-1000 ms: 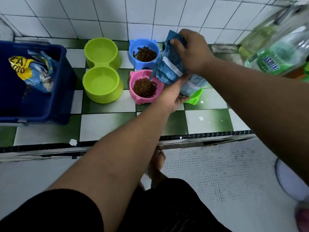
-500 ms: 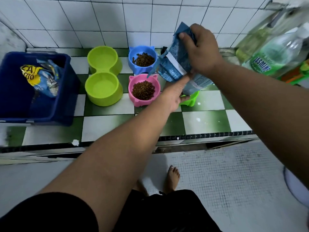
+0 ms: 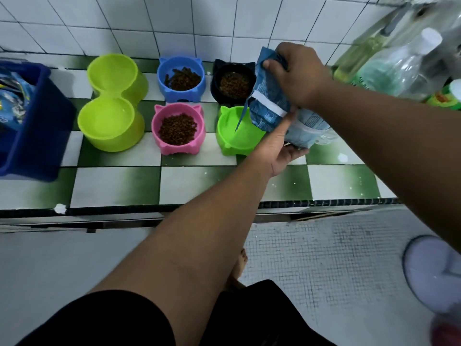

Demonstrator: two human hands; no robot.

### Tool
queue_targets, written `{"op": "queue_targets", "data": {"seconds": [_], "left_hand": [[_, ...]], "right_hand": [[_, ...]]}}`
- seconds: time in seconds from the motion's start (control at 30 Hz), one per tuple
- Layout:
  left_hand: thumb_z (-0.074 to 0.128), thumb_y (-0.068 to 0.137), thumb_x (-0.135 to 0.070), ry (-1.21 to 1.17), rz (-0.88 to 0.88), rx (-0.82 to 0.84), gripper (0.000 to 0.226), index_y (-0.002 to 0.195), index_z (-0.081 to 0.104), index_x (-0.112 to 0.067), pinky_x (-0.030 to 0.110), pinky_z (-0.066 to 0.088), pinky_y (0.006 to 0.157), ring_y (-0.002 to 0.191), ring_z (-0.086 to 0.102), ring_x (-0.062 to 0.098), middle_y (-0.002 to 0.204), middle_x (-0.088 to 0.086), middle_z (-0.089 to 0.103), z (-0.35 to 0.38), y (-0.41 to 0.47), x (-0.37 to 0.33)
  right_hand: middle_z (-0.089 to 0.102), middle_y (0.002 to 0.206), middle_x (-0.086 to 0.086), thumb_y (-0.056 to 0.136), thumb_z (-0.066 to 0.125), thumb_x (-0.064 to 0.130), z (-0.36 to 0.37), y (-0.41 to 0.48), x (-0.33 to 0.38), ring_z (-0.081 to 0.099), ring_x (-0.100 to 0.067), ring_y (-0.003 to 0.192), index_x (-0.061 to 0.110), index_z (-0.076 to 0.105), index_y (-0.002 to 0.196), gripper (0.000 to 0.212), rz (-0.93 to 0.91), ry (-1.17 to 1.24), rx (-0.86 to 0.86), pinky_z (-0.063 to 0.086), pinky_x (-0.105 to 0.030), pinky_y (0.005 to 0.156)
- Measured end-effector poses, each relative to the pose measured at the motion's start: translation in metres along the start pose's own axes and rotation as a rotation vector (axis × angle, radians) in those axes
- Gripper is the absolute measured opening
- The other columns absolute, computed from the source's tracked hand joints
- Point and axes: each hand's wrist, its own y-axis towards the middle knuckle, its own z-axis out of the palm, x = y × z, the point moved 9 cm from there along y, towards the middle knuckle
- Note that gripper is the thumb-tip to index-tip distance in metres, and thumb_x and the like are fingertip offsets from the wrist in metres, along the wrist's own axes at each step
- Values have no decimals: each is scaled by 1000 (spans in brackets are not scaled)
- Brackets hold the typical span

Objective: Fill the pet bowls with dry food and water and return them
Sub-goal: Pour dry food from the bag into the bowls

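Observation:
A blue dry-food bag (image 3: 269,103) is held over the right side of the counter. My right hand (image 3: 296,73) grips its top corner and my left hand (image 3: 277,146) holds it from underneath. Just left of the bag stands a green cat-eared bowl (image 3: 234,136) with no food in it. A pink bowl (image 3: 177,128), a blue bowl (image 3: 182,78) and a black bowl (image 3: 233,82) each hold brown kibble. A lime double bowl (image 3: 111,101) at the left holds no kibble.
All bowls stand on a green-and-white checkered counter (image 3: 114,183) against a white tiled wall. A dark blue bin (image 3: 32,136) with food packets sits at the left edge. Clear plastic bottles (image 3: 399,66) crowd the right. Below lie a tiled floor and a pale round object (image 3: 434,273).
The bag and both hands have moved right, off the pink bowl, uncovering the black and green bowls. The view has also shifted right.

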Motion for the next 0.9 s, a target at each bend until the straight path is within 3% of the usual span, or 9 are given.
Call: {"op": "queue_targets", "data": {"seconds": [0.07,0.13,0.2,0.3,0.37,0.77,0.9], "left_hand": [[91,19,-66,-59,-11,-26,119,121,62,-14,49,60,88,104,67,30,130,15,64,0,12,11],[94,11,-64,-100,-15,-53,133,128,60,-12,48,63,81,106,66,32,137,17,61,-2,23,20],[94,23,-59,-145,-19,-63,119,126,60,-9,51,62,83,105,67,34,136,19,61,-1,27,21],[83,74,-47,-213,-17,-61,62,114,59,-7,58,53,100,120,62,40,139,22,58,0,30,21],[71,92,-40,-234,-39,-62,42,113,58,-6,59,49,104,128,57,43,142,24,55,-3,35,24],[70,93,-40,-221,-41,-68,40,111,59,-5,58,50,105,119,60,40,136,24,58,-6,33,26],[71,93,-41,-238,-41,-57,56,129,54,-1,59,50,104,126,58,43,141,26,55,-3,32,24]], "right_hand": [[49,83,-8,100,50,35,8,3,-6,44,-22,78,12,46,85,28,-1,-8,37,24,-30,64],[51,84,-7,99,50,36,16,7,-9,46,-23,79,13,48,85,27,-14,-16,72,27,-30,65],[50,83,-7,99,50,36,23,10,-6,46,-24,79,13,47,84,27,-44,-37,95,27,-30,65],[49,83,-8,99,50,34,29,11,1,44,-23,79,12,46,84,26,-86,-58,117,29,-33,65],[49,85,-8,99,49,33,30,12,4,44,-23,79,12,46,85,25,-101,-53,122,30,-33,65],[49,84,-7,100,49,33,33,9,7,45,-24,78,11,45,86,26,-132,-53,134,27,-31,65],[47,80,-4,100,49,33,30,10,8,45,-23,77,13,45,85,25,-139,-52,125,27,-30,65]]}}
